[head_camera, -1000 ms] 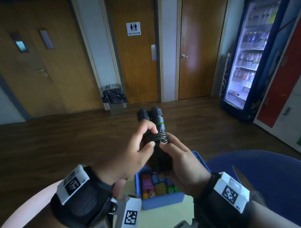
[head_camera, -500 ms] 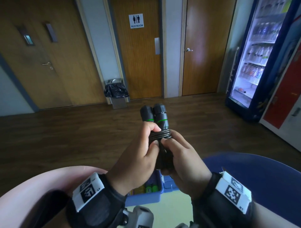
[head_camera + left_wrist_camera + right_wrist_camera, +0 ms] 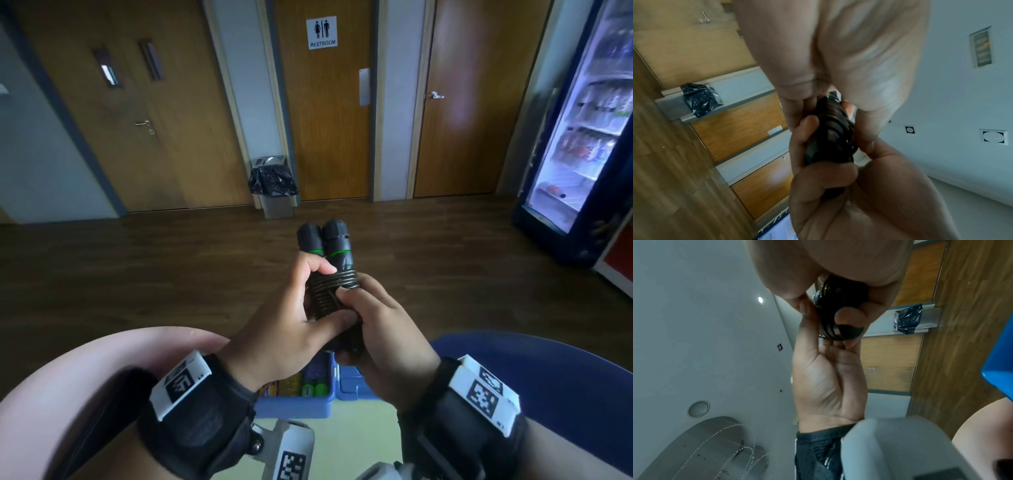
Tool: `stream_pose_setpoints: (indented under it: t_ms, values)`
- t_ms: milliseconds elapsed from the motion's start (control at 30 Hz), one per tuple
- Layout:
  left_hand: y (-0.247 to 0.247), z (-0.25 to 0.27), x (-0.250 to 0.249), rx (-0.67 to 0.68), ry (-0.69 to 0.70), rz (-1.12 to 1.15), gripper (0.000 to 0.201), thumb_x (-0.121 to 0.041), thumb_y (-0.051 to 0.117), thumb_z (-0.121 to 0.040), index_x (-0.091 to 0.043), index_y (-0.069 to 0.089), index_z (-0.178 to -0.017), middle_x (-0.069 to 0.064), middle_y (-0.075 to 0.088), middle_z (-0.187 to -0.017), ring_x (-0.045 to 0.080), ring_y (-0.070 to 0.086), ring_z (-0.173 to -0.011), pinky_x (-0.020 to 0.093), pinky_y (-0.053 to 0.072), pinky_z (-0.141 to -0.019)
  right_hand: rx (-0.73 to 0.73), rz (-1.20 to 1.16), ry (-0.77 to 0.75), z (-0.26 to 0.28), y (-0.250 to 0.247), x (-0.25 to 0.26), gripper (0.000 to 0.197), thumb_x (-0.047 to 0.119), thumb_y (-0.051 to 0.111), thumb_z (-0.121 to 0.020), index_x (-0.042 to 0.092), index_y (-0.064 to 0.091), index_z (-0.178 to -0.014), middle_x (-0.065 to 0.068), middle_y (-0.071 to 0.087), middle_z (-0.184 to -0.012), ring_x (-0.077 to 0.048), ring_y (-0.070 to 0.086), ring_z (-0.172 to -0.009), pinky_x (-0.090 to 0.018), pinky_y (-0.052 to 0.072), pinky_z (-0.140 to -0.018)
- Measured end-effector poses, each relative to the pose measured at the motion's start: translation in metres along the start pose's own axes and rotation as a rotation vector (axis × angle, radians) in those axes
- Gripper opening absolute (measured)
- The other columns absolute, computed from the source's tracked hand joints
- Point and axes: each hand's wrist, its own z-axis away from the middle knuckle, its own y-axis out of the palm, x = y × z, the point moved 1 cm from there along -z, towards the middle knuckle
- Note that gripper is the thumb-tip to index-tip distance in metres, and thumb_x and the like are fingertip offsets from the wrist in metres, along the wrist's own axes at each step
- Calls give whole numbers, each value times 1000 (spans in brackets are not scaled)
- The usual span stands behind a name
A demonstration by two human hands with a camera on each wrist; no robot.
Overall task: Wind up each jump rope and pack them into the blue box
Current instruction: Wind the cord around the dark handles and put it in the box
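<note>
A black jump rope [image 3: 329,274] with green rings on its two handles is held upright above the blue box [image 3: 298,402]; its cord is coiled tightly around both handles. My left hand [image 3: 291,322] grips the bundle from the left, thumb across the lower coils. My right hand [image 3: 380,325] grips it from the right, fingertips on the coils. In the wrist views the coiled rope [image 3: 830,133] [image 3: 836,318] sits between both hands' fingers. The box holds several wound ropes in pink, yellow, purple and green.
The box stands on a pale yellow-green table [image 3: 349,442]. A pink chair [image 3: 68,383] is at the lower left, a blue chair [image 3: 555,394] at the lower right. Beyond lie dark wood floor, a bin [image 3: 274,188], wooden doors and a drinks fridge [image 3: 582,120].
The bundle and both hands have risen slightly and shifted; the view tilted so less of the box shows. My left thumb has slid down across the coils.
</note>
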Motion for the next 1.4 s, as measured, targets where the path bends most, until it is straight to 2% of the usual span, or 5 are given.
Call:
stream_pose_setpoints:
  t_ms: [300, 800, 1033, 1200, 1400]
  values:
    - [15, -6, -1, -59, -3, 43, 45, -32, 71, -78, -27, 45, -115, 15, 67, -102, 38, 65, -94, 62, 51, -84, 16, 16, -10, -1, -12, 4, 21, 17, 48, -100, 23, 65, -111, -7, 66, -84, -23, 55, -65, -25, 38, -44]
    - [19, -21, 9, -203, -62, 235, 41, -8, 81, -64, -23, 61, -96, 6, 74, -98, 17, 68, -91, 33, 52, -85, 37, 43, 7, -13, -22, 7, 34, 18, 39, -100, 32, 69, -101, -8, 68, -82, -22, 63, -65, -29, 45, -50]
    - [16, -17, 11, -231, -57, 302, 35, -13, 82, -65, -26, 63, -91, 4, 73, -93, 16, 66, -87, 35, 51, -82, 83, 42, -10, -11, -15, 3, 29, 25, 40, -103, 34, 67, -109, -10, 70, -90, -22, 66, -70, -29, 47, -52]
    - [5, -18, 11, -245, -126, 415, 30, -15, 80, -64, -30, 65, -86, 2, 70, -87, 17, 64, -80, 28, 53, -70, 258, -8, -27, -9, -12, 4, 43, 17, 57, -80, 21, 61, -122, -17, 65, -100, -31, 63, -85, -34, 52, -59]
    - [-5, -15, 2, -258, -104, 423, 33, -35, 77, -67, -28, 63, -95, 4, 68, -88, 20, 64, -80, 33, 51, -67, 317, -44, -129, -9, -6, 1, 49, 15, 55, -89, 17, 50, -138, -15, 64, -98, -29, 66, -82, -31, 57, -63]
